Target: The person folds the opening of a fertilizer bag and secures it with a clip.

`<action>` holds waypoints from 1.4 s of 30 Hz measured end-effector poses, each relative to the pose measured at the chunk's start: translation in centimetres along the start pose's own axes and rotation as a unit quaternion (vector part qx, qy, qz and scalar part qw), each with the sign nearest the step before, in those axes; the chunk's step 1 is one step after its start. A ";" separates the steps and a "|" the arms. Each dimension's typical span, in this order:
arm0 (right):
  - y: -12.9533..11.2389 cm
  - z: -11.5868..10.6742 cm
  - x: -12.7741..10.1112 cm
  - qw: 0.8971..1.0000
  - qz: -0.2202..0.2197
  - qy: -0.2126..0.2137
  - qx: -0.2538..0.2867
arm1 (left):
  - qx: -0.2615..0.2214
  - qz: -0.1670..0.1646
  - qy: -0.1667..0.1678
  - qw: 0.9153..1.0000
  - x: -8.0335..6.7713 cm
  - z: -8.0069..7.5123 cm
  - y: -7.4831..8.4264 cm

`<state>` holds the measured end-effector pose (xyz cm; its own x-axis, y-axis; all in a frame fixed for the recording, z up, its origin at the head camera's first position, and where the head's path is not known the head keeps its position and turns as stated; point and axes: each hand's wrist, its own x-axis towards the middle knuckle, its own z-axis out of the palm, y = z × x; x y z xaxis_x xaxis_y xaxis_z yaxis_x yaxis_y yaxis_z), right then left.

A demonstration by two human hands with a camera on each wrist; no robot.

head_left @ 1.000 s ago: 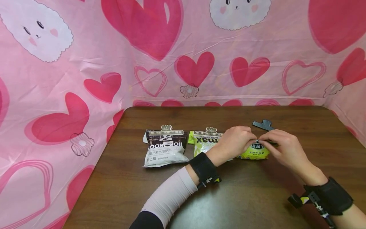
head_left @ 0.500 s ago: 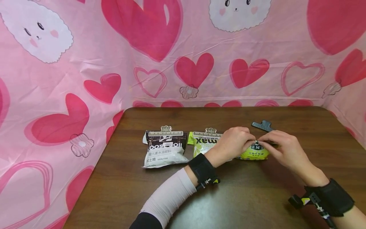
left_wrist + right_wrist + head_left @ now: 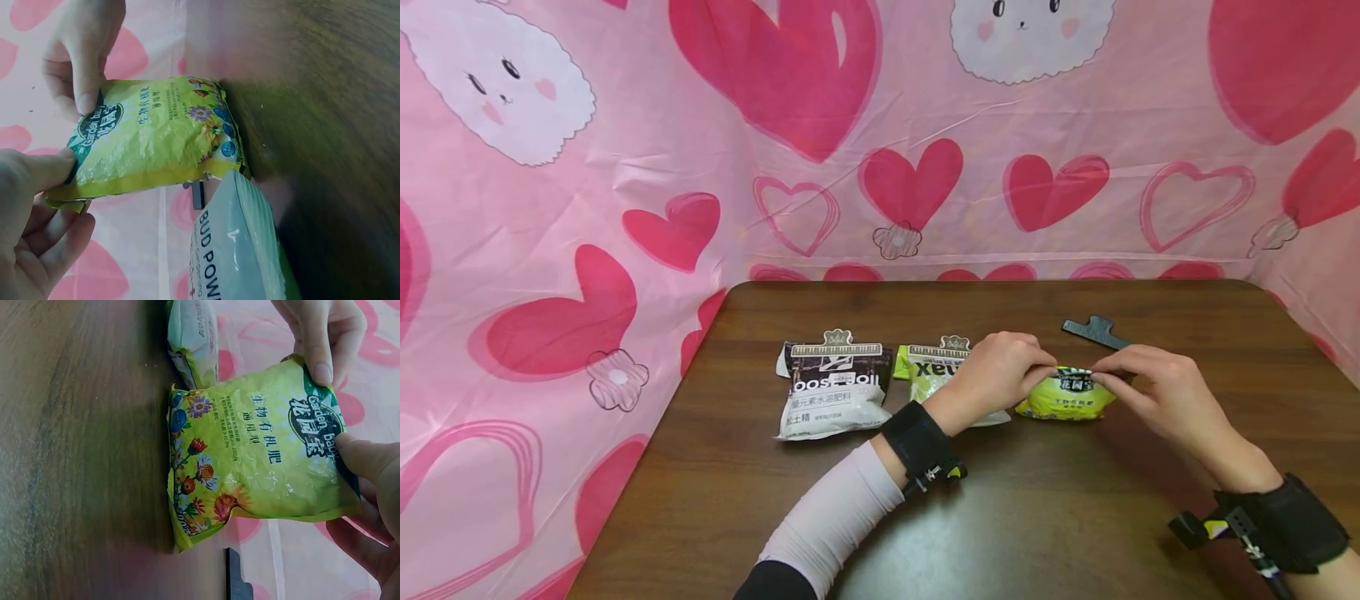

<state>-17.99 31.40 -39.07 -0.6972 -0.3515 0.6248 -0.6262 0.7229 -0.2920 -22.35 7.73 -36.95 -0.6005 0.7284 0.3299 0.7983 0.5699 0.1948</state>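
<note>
A yellow-green pouch [image 3: 1066, 400] with flower print rests with its bottom on the brown table [image 3: 1015, 517], its top edge raised. My left hand [image 3: 1047, 367] pinches the top's left corner and my right hand [image 3: 1101, 375] pinches the right corner. In the left wrist view the pouch [image 3: 156, 134] stretches between my left hand [image 3: 59, 172] and right hand [image 3: 84, 94]. From the right wrist, the pouch [image 3: 256, 456] shows its printed face, with the left hand [image 3: 319, 365] above and the right hand [image 3: 359, 456] below.
A loose black clip [image 3: 1095, 331] lies just behind the hands. Left of the pouch lie a green-and-white bag [image 3: 934, 372] and a black-and-white bag [image 3: 832, 392], each with a clip across its top. Pink heart-print cloth [image 3: 625, 167] walls the table.
My fingertips have drawn slightly apart along the pouch's top edge, and the top has come up a little, so more of its label shows. The other bags and the clip stayed put.
</note>
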 end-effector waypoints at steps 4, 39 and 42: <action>0.0 0.1 0.0 1.000 0.004 0.004 -0.003 | 0.007 0.005 0.004 1.000 0.0 0.0 0.0; 1.5 -1.2 -1.1 0.999 0.031 0.002 -0.016 | -0.082 -0.045 -0.006 0.996 -1.4 -0.5 -1.5; 1.6 -1.0 -1.1 0.999 0.027 0.004 -0.018 | -0.078 -0.044 -0.003 0.996 -1.5 -0.4 -1.5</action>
<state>-17.92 33.55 -39.47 -0.7267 -0.3061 0.6150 -0.5745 0.7616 -0.2998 -22.66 5.61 -37.36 -0.6687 0.6801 0.3004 0.7394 0.5663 0.3640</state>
